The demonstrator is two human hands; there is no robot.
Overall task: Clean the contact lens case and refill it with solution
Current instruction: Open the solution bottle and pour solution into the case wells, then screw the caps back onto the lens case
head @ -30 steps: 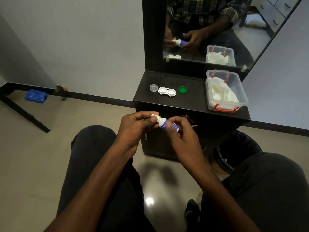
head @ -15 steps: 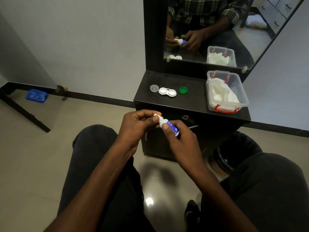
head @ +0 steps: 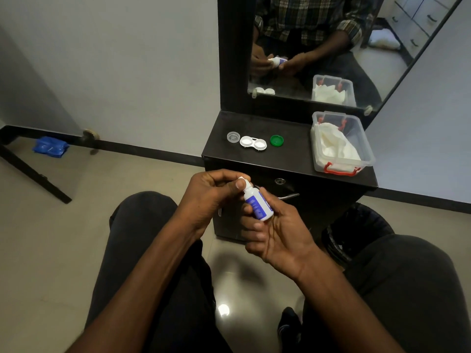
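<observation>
Nearest me, over the person's lap, the bottle (head: 258,204) has swung more upright than it was a second ago, when it lay nearly level between the two hands. The right hand (head: 276,230) now cradles its body with fingers curled round the blue label, lower and more palm-up than before. The left hand (head: 216,193) pinches the white cap (head: 244,181) at the top, thumb and fingers closed on it; I cannot tell whether the cap is loose yet, but the grip looks like a twist to open. So I judge the refill has not begun, only the opening of the solution. Beyond the hands, on the dark cabinet (head: 290,159), the case (head: 253,143) lies open and untouched, with a clear lid (head: 233,136) just to its left and a green lid (head: 276,140) just to its right. Farther right stands a clear box (head: 367,159) of white tissue, and the mirror (head: 318,47) behind repeats the hands.
</observation>
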